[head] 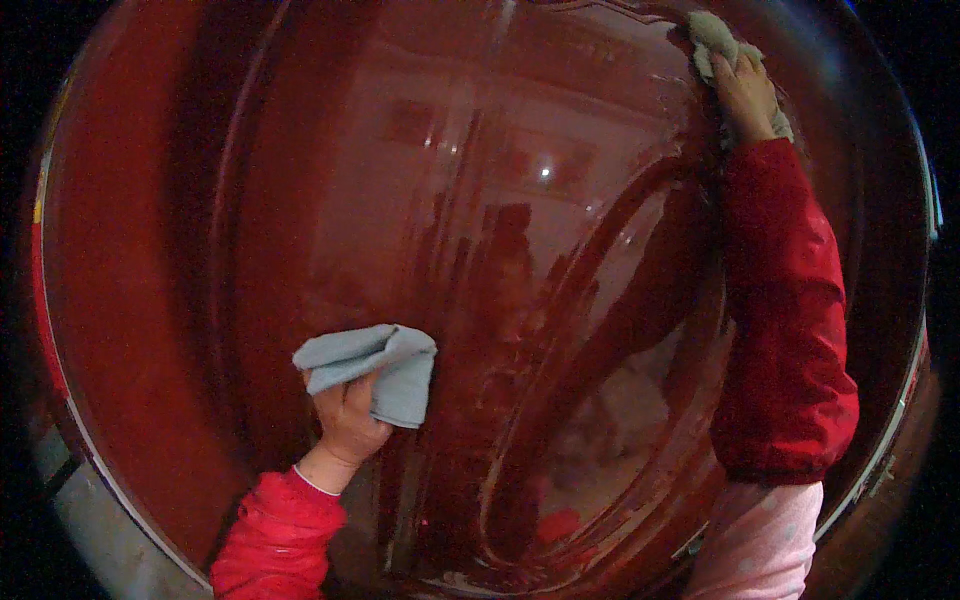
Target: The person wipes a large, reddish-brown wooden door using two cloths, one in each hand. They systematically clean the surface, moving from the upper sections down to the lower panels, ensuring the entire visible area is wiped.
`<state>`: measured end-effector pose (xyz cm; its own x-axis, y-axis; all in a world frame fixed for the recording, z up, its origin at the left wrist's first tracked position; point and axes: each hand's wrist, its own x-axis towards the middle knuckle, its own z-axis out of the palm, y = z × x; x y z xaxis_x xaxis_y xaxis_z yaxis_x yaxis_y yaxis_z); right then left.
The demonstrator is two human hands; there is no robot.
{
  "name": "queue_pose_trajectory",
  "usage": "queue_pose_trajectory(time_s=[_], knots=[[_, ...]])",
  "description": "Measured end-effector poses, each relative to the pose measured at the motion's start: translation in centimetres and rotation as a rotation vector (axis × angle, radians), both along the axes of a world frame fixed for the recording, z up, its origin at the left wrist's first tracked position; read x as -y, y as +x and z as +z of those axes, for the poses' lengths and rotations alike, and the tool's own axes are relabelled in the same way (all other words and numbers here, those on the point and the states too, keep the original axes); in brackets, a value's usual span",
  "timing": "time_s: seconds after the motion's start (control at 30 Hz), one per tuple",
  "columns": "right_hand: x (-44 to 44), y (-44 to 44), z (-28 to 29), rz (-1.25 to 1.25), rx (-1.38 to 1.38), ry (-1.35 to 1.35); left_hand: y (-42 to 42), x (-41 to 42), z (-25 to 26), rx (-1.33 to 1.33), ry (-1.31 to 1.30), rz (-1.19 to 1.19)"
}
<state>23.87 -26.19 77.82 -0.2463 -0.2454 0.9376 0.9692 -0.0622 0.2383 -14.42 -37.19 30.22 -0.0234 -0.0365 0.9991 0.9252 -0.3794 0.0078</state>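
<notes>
A glossy red-brown panelled surface (pixel 360 195), like a door or cabinet front, fills most of the view. My left hand (pixel 349 420) grips a folded light blue-grey cloth (pixel 405 386) in front of its lower left part; whether the cloth touches the surface, I cannot tell. Up at the top right, my right hand (pixel 750 90) holds a bunched beige-green cloth (pixel 711 36) at the raised, curved moulding (pixel 667 161). Part of that cloth is hidden behind the hand and wrist.
Raised moulding (pixel 491 487) curves down the panel's lower middle. A pale edge strip (pixel 112 491) bounds the left side, with grey floor (pixel 124 532) beyond it. Another pale strip (pixel 874 469) runs along the right. Reflections of a person and a bright light show in the gloss.
</notes>
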Motion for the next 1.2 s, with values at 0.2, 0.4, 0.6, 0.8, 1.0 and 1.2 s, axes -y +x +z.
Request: queue_pose_trajectory(time_s=[0.2, 0.4, 0.6, 0.8, 1.0, 1.2], knots=[[0.9, -5.6, 1.5, -0.112, 0.290, 0.011, 2.5, -0.7, 1.5, 0.009, 0.082, 0.106], [7.1, -15.1, -7.1, 0.345, 0.427, -0.068, 2.1, 0.5, 1.9, -0.110, 0.056, 0.276], [7.3, -16.1, -14.1, 0.415, 0.685, -0.050, 2.8, 0.7, 2.6, -0.163, 0.084, 0.233], [9.0, -14.5, -22.4, 0.466, 0.893, -0.356, 1.3, 2.0, 2.3, -0.151, 0.007, 0.273], [8.9, -14.5, -24.9, 0.420, 1.033, -0.472, -2.2, 2.1, 2.4, -0.053, -0.149, 0.318], [7.5, -19.1, -15.9, 0.382, 0.701, -0.159, -3.5, 1.2, 1.9, -0.063, 0.001, 0.333]])
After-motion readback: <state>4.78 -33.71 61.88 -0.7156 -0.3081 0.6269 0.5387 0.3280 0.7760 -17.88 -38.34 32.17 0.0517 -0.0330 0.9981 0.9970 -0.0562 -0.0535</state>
